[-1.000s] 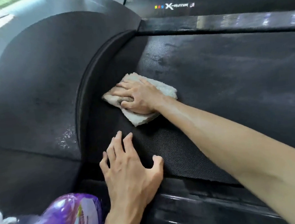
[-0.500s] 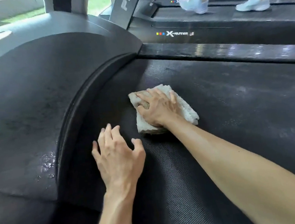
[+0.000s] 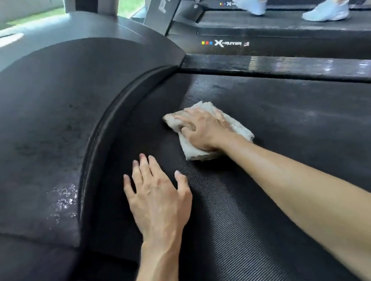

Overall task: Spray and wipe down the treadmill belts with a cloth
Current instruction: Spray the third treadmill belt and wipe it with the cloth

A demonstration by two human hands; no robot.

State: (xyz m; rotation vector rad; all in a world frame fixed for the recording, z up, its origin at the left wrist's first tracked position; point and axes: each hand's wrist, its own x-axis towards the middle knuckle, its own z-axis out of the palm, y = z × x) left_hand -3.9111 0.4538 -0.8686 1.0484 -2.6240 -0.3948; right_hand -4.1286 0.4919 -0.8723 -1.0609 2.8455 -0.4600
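Pressing down on a folded, off-white cloth (image 3: pixel 214 134), the right hand (image 3: pixel 204 130) lies palm-down with its fingers spread and slightly bent over the fabric; whether the fingertips pinch the cloth or only push on it is hard to make out, since motion blur softens them. The cloth sits on the dark textured treadmill belt (image 3: pixel 295 141), near the belt's front end, close to the curved edge of the motor cover (image 3: pixel 46 123). Part of the cloth is hidden under the palm, and only its corners and outer edges show.

The left hand (image 3: pixel 157 196) rests flat on the same belt, nearer the camera and to the left of the cloth, apart from it. Its fingers are straight and loosely spread, the thumb out to the side, and it holds nothing.

A patch of wet droplets (image 3: pixel 64 200) glistens on the motor cover beside the belt's curved rim. The far side rail (image 3: pixel 287 68) reflects light. Beyond it stands a second treadmill (image 3: pixel 261 39) with "X-RUNNER" lettering on its side; another person's legs in pale blue shoes (image 3: pixel 327 12) show there, cut off by the top edge. Both forearms of the person cleaning run out of the bottom of the view.
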